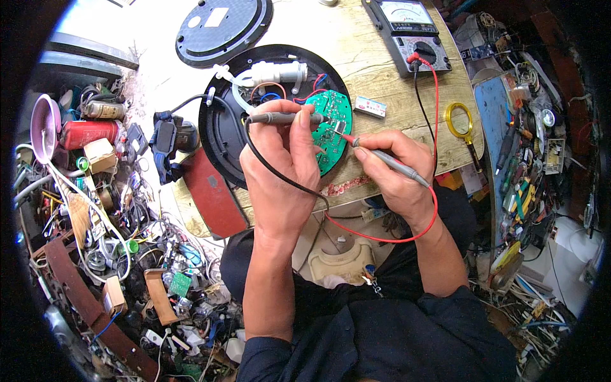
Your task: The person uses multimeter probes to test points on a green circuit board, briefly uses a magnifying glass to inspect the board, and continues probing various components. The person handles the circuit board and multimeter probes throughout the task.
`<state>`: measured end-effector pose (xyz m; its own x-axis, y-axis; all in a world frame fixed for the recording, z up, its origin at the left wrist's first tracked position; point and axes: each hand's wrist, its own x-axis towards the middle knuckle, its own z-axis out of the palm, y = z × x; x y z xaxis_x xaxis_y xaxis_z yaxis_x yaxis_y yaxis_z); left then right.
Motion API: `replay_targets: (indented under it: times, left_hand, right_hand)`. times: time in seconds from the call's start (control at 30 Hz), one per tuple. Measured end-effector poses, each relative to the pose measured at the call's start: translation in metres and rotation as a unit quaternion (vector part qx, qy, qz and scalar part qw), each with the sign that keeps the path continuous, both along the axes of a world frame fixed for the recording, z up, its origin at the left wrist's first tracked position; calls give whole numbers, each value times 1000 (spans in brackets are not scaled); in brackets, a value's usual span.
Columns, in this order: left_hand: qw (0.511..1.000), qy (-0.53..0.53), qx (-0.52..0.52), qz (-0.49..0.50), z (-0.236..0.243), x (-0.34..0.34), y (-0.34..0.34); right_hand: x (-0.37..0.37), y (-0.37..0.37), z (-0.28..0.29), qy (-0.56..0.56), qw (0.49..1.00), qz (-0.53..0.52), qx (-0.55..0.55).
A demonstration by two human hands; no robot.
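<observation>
A green circuit board (331,153) lies at the right side of a round black housing (219,143) on the wooden table. My left hand (280,169) pinches a dark test probe (273,118), its tip over the board's upper part. In my right hand (396,169) is a grey test probe (394,164) with a red tip end, which points at the board's middle; I cannot tell whether either tip touches. The red and black leads run to an analog multimeter (420,51) at the far right. A white pump-like cylinder (273,73) with tubing sits in the housing.
A round black cover (223,28) lies at the back. A small battery-like block (371,107) and a yellow magnifying glass (459,121) are right of the housing. A red-brown board (213,197) lies at the table's near left. Cluttered parts and tools (522,184) fill both sides.
</observation>
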<state>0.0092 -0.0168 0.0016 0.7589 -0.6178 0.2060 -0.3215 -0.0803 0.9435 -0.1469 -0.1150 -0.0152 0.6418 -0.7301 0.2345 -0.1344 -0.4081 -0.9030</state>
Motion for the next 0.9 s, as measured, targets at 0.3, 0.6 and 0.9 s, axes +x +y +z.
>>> replay_targets:
  times: [0.3,0.6,0.9]
  left_hand:
    - [1000,19,13,1,1,0,0]
    - [1000,12,12,3,-3,0,0]
    - [1000,7,4,6,-2,-2,-2]
  right_hand:
    - [-1,0,3,10,1000,0,16]
    - [-2,0,2,14,1000,1,11]
    - [-2,-1,1,6,1000,4,5]
